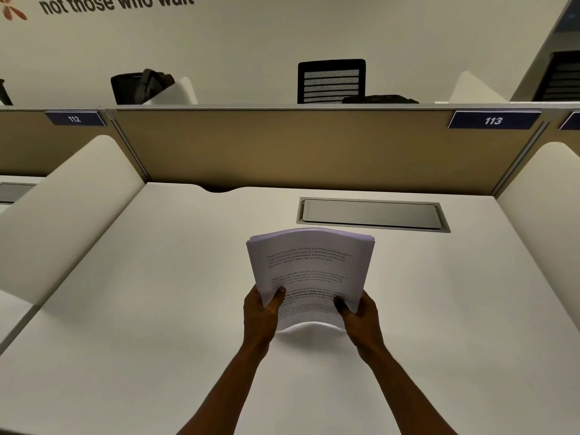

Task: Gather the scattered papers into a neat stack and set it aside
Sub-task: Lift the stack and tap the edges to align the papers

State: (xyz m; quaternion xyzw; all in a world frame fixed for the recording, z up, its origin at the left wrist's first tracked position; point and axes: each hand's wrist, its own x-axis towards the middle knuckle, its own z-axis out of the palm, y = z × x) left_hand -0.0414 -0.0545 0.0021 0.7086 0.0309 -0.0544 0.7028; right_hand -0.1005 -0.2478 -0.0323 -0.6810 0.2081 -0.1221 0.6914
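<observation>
Both hands, left hand [262, 312] & right hand [361, 315], grasp the paper stack [310, 271] above the desk [141, 309], just in front of the cable hatch [372, 214]. Printed txt illegible. Partition tags: "112" [74, 118], "113" [493, 120].

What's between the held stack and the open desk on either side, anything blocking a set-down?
Nothing visible. Left hand and right hand grip the paper stack over bare desk; only the flush cable hatch lies behind it.
</observation>
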